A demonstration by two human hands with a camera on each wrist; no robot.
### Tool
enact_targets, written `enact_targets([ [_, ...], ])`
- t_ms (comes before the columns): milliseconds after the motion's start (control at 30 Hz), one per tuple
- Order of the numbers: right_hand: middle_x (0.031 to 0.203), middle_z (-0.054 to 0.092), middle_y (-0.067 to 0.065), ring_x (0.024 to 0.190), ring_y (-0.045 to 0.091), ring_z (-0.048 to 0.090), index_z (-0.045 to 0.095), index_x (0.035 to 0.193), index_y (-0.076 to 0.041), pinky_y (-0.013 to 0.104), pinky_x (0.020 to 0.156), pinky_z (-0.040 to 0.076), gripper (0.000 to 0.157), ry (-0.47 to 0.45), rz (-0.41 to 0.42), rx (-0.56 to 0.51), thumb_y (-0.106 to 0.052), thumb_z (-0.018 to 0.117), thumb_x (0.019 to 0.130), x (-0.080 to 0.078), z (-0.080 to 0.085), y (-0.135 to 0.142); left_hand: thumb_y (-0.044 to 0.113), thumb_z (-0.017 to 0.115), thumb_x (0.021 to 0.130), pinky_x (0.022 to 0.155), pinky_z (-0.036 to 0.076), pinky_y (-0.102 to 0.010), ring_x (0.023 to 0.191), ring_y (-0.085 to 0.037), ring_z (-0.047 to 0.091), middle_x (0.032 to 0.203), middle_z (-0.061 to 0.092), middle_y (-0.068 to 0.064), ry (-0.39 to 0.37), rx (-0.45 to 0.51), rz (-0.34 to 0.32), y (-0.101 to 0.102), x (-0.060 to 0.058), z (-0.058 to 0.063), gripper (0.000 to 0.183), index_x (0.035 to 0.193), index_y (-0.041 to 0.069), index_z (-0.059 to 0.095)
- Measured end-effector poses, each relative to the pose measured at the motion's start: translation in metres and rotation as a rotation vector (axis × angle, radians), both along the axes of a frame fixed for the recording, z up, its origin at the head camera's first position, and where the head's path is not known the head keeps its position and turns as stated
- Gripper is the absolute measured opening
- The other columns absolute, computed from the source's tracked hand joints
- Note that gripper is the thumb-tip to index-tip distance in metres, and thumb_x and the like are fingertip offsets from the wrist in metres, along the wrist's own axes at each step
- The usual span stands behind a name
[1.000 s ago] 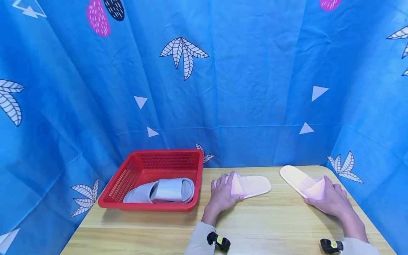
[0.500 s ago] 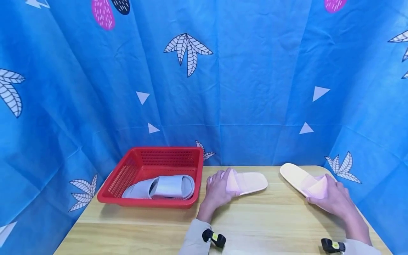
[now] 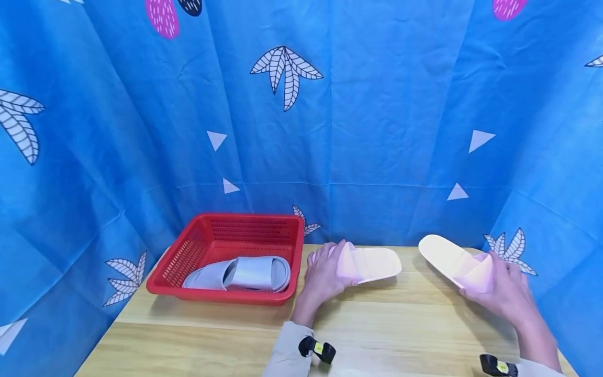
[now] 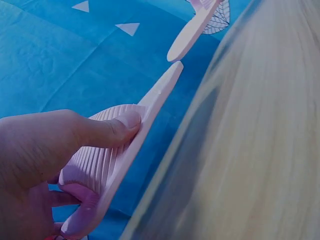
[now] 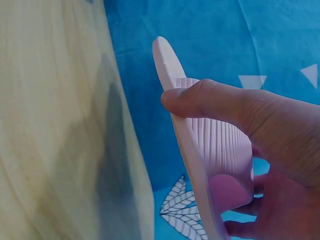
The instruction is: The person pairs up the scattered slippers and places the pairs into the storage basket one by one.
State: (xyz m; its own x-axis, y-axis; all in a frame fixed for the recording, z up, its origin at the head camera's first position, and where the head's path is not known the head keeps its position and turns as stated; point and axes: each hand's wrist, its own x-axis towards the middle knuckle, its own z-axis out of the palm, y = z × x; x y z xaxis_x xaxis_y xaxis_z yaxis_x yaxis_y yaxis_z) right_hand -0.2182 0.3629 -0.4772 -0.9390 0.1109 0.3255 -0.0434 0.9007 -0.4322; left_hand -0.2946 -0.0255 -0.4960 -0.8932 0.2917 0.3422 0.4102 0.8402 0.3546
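Behind the table (image 3: pixel 377 324), curtain (image 3: pixel 377 120): blue, with white leaves, spanning the whole back.
Red basket (image 3: pixel 221 297): at the table's left, two grey slippers (image 3: pixel 254 272) inside, one overlapping the other.
Left pink slipper (image 3: pixel 379 263): just right of the basket, over the tabletop.
Left hand (image 3: pixel 325 277): and it's got that one — thumb across the ribbed strap.
Right pink slipper (image 3: pixel 440 255): near the far right corner, tilted.
Right hand (image 3: pixel 506 293): gripping here too — thumb at the strap's edge, fingers beyond.

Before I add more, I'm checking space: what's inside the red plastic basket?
Two light-grey slippers with broad straps lie in the near part of the red basket; whatever is beneath them is hidden.
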Motion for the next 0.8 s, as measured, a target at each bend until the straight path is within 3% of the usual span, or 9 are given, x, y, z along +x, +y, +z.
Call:
enact_targets([
  [200, 0.117, 0.031, 0.041, 0.098, 0.054, 0.028, 0.018, 0.147, 0.002, 0.052, 0.061, 0.03, 0.122, 0.036, -0.019, -0.005, -0.05, 0.086, 0.059, 0.005, 0.011, -0.001, 0.056, 0.08, 0.062, 0.105, 0.025, -0.053, 0.127, -0.021, 0.036, 0.138, 0.041, -0.001, -0.005, -0.011, -0.001, -0.002, 0.001, 0.007, 0.106, 0.149, 0.026, 0.028],
  [467, 0.124, 0.028, 0.043, 0.101, 0.056, 0.026, 0.012, 0.149, 0.0, 0.056, 0.061, 0.03, 0.124, 0.055, -0.032, 0.002, -0.047, 0.086, 0.061, 0.013, 0.03, -0.001, 0.055, 0.08, 0.064, 0.103, 0.028, -0.053, 0.127, -0.021, 0.035, 0.14, 0.041, -0.002, 0.075, -0.023, -0.02, -0.005, 0.004, 0.018, 0.105, 0.149, 0.024, 0.027],
  [800, 0.12, 0.034, 0.038, 0.103, 0.055, 0.028, 0.019, 0.146, 0.002, 0.059, 0.067, 0.027, 0.119, 0.137, -0.039, -0.001, -0.042, 0.088, 0.059, 0.019, 0.044, -0.003, 0.056, 0.08, 0.063, 0.103, 0.031, -0.048, 0.126, -0.018, 0.037, 0.14, 0.041, 0.001, 0.129, -0.001, -0.092, -0.008, 0.013, 0.034, 0.106, 0.15, 0.026, 0.026],
])
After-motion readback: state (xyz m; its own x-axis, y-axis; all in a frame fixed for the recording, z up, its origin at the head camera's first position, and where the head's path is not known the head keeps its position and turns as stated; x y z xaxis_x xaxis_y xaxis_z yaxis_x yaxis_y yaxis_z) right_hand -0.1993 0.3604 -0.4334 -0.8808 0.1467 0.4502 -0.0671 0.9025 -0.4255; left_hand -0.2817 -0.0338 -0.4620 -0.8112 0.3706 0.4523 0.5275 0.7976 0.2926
